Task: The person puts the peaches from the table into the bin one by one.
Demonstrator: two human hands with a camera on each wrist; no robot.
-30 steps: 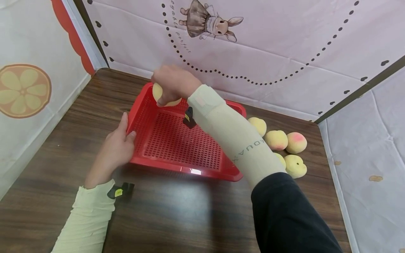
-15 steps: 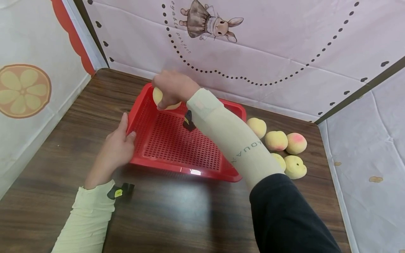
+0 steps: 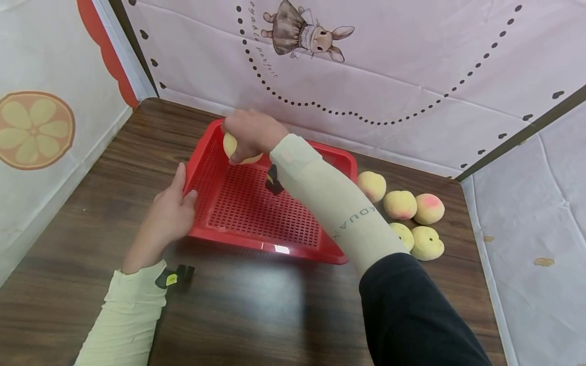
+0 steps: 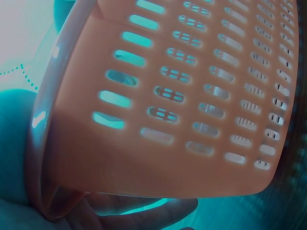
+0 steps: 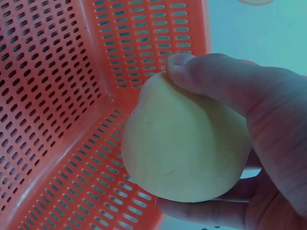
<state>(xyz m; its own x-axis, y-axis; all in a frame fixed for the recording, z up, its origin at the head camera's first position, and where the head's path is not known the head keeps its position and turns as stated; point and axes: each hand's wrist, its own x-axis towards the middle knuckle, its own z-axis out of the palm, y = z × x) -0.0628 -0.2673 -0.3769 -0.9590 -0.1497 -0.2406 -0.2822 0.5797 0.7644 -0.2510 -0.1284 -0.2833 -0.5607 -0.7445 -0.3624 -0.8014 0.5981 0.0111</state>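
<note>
A red plastic basket [image 3: 238, 242] with a perforated floor and walls stands on the table. My left hand [image 3: 171, 213] grips its left end; in the left wrist view, fingers [image 4: 144, 215] reach under the rim beside the slotted basket wall [image 4: 120, 165]. At the far left corner, my right hand [image 3: 254, 131] holds a pale yellow peach [image 5: 180, 139] inside the rim. The right wrist view shows the thumb [image 5: 206, 76] across the top of the fruit and fingers curled beneath. Between the peach and the basket floor a gap shows in that view.
Right of the basket, several more peaches lie grouped on the brown wooden table [image 3: 256, 315], among them a pink-tipped peach [image 3: 429, 208] and a yellow peach [image 3: 427, 243]. The right forearm partly covers the group. A printed cloth wall [image 3: 389, 51] rises behind the table.
My right hand has sunk slightly with the peach, a little deeper into the basket's far left corner. The left hand and the basket have stayed in place.
</note>
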